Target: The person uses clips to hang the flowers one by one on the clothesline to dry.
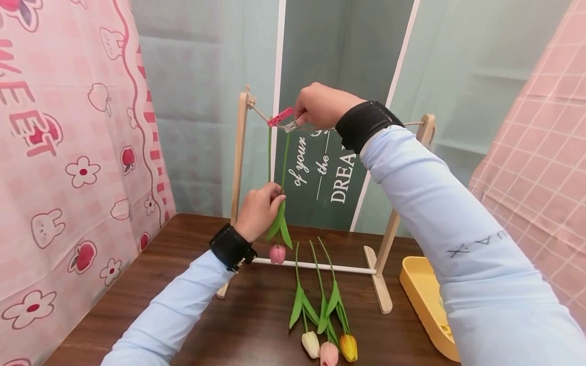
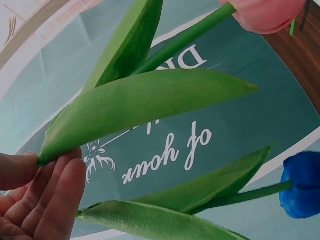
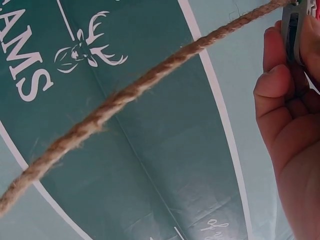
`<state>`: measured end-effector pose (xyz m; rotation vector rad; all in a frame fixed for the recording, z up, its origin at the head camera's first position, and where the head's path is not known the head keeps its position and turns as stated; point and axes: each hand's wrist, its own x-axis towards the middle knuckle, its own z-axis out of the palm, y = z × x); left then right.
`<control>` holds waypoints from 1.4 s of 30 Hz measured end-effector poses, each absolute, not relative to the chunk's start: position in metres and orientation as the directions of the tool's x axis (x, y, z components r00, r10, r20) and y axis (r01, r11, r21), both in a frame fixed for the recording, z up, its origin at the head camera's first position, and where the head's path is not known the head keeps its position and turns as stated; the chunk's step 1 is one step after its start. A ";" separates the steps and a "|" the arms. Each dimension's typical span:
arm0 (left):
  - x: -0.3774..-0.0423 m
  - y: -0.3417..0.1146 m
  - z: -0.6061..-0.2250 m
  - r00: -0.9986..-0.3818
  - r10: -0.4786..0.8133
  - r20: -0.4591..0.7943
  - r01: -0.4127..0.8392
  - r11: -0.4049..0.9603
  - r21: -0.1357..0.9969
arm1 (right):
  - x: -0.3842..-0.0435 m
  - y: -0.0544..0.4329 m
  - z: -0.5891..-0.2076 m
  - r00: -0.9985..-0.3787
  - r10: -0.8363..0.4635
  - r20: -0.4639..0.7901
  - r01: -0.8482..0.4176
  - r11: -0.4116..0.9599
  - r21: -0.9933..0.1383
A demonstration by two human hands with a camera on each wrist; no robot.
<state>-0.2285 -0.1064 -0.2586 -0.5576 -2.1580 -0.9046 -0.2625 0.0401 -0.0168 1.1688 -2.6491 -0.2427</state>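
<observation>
A pink tulip [image 1: 277, 254] hangs head down, its stem pinched just above the leaves by my left hand [image 1: 257, 212]. At the top of that stem, my right hand [image 1: 322, 105] pinches a pale grey clothespin [image 1: 291, 126] on the twine rope [image 1: 260, 113]. Just left of it, a pink clothespin [image 1: 280, 117] grips the rope and a second green stem [image 1: 269, 152]. In the left wrist view, a blue tulip [image 2: 302, 185] hangs beside the pink one; my left hand hides its bloom in the head view.
Wooden posts [image 1: 239, 157] carry the rope, with a white bar [image 1: 320, 266] low between them. On the brown table [image 1: 256, 320] lie a white tulip [image 1: 310, 344], a pink tulip [image 1: 329, 354] and a yellow tulip [image 1: 348, 347]. A yellow tray [image 1: 418, 295] stands at right, partly behind my sleeve.
</observation>
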 end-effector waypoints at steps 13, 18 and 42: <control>-0.233 -0.108 -0.263 -0.647 0.114 0.753 0.610 0.670 0.423 | -0.266 0.036 -0.022 -0.644 -0.755 0.119 -0.714 0.650 0.262; -0.233 -0.108 -0.261 -0.651 0.119 0.750 0.609 0.672 0.422 | -0.265 0.036 -0.021 -0.657 -0.745 0.114 -0.706 0.661 0.253; -0.231 -0.115 -0.257 -0.668 0.116 0.735 0.594 0.678 0.433 | -0.268 0.042 -0.020 -0.640 -0.740 0.208 -0.727 0.670 0.148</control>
